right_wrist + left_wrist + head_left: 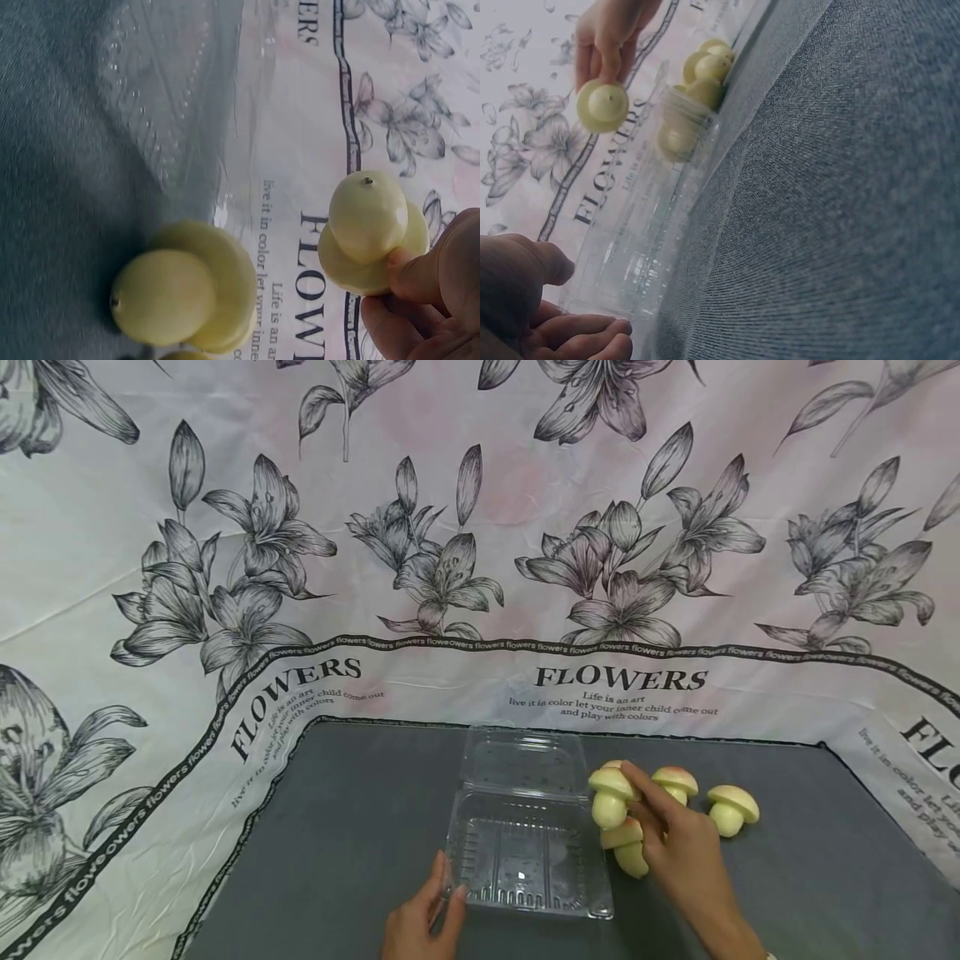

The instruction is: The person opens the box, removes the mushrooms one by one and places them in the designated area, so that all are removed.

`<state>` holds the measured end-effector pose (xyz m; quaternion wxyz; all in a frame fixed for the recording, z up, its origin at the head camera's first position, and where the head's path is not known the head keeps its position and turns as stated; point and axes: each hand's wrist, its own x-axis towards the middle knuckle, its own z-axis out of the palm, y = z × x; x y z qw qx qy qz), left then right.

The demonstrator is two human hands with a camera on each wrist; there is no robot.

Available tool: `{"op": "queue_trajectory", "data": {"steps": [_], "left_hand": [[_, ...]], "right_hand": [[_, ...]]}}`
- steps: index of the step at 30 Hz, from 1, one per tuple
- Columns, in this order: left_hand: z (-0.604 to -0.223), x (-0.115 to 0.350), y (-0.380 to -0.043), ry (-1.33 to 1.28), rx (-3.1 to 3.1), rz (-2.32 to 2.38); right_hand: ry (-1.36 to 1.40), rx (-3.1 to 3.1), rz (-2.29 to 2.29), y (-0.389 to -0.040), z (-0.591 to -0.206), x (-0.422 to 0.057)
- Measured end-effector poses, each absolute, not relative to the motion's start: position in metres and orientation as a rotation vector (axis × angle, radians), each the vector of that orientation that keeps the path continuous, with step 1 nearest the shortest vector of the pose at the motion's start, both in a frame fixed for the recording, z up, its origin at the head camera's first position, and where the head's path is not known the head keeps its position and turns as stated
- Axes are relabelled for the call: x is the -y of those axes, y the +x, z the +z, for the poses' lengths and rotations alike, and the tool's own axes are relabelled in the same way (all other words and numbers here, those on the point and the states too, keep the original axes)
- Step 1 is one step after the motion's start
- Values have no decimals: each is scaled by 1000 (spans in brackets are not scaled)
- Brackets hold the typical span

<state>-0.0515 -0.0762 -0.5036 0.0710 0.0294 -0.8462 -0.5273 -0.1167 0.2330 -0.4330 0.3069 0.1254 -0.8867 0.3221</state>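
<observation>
My right hand [686,847] pinches a pale green mushroom-shaped piece [610,808] by its cap, raised above the table just right of a clear plastic container [525,914]. In the right wrist view, the held piece [367,217] shows a small dark spot on its rounded stem end. Thumb and fingers of my left hand [425,914] grip the container's near left corner. The container's lid [525,764] lies folded back, away from me. Similar mushroom-shaped pieces stand or lie to the right: one [632,858] below the held piece, others [678,783] [733,810] beyond my right hand.
A dark grey cloth [345,827] covers the table. Behind and at both sides hangs a white sheet [450,681] printed with grey flowers and lettering, meeting the table's edges. Part of another mushroom-shaped piece [612,763] shows behind the held one.
</observation>
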Motion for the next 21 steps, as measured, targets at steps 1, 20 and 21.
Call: {"op": "queue_trajectory", "data": {"steps": [1, 20, 21], "left_hand": [[-504, 76, -51, 92, 2547, -1582], [-502, 76, -51, 106, 2565, -1577], [-502, 75, -51, 111, 2563, -1573]], "right_hand": [[323, 2348, 851, -116, -432, -235], [64, 2373, 684, -98, -438, -297], [49, 2373, 677, -97, -439, -300]]}}
